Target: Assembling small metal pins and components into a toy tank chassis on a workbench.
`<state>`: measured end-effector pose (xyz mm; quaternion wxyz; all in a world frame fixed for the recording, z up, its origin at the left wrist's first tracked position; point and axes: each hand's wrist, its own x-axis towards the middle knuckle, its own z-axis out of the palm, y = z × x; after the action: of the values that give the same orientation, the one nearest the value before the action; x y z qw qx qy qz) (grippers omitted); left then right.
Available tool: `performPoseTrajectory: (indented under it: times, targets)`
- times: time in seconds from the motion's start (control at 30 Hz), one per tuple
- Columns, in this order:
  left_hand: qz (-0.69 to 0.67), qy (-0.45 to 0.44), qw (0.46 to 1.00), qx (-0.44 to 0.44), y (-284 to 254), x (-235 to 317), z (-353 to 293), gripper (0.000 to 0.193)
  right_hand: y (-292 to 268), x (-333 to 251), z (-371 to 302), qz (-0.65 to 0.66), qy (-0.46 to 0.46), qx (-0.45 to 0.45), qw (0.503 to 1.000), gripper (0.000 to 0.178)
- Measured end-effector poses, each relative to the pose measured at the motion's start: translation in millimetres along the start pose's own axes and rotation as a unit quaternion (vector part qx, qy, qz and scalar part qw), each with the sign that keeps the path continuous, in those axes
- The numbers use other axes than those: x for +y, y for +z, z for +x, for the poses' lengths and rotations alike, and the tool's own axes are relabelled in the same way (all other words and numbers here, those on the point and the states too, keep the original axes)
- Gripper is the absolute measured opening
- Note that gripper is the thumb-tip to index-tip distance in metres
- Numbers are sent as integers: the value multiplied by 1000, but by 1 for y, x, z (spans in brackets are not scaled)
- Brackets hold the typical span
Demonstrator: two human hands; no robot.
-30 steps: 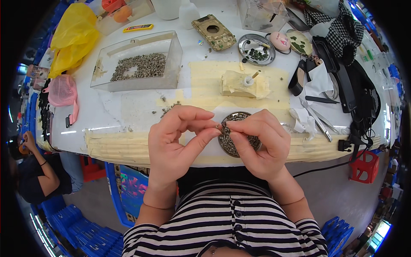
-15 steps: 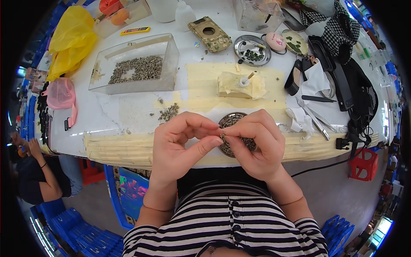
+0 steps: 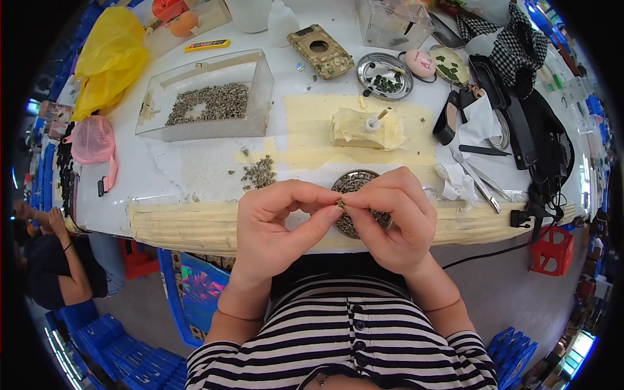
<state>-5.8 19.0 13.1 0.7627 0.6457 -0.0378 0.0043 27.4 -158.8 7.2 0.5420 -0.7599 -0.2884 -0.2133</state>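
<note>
My left hand [image 3: 272, 229] and my right hand [image 3: 398, 218] meet over the table's front edge, thumbs and forefingers pinched together. Between their tips is a tiny tan-brown part [image 3: 340, 203], too small to make out its shape. Partly behind my right fingers sits a round metal dish [image 3: 356, 174] filled with similar small grey-brown parts. To the left, a loose heap of these small parts [image 3: 259, 172] lies on the table. Farther back, a clear plastic box [image 3: 201, 133] holds many more of them.
A tape-wrapped block with a small white nozzle [image 3: 372, 123] stands beyond my hands. Behind it are a camouflage model tank hull [image 3: 320, 52] and a metal dish of green pieces [image 3: 383, 77]. Tweezers [image 3: 480, 182] lie at right. At far left, another person's arm [image 3: 70, 253] shows.
My left hand has shifted slightly right, and its fingertips have come closer to those of my right hand. The tiny part stays between them.
</note>
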Motion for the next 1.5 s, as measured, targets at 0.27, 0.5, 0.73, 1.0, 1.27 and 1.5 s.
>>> performPoseTrajectory:
  times: [0.27,0.5,0.73,1.0,1.27,1.5]
  targets:
    - [84,64,994,23,3,4,1,15,1,0,1,5,4,8,1000,26]
    - [12,12,1000,11,4,-1,0,17,0,1,1,5,3,9,1000,25]
    - [-88,-3,996,-29,2,-5,2,20,-1,0,1,5,-9,8,1000,26]
    - [-78,11,996,-28,5,-5,3,18,-1,0,0,13,19,11,1000,25]
    - [-87,-17,996,-8,8,-4,0,17,-1,1,0,4,8,16,1000,24]
    - [-71,1,997,19,9,-6,-3,16,0,1,-1,-12,-9,23,1000,25]
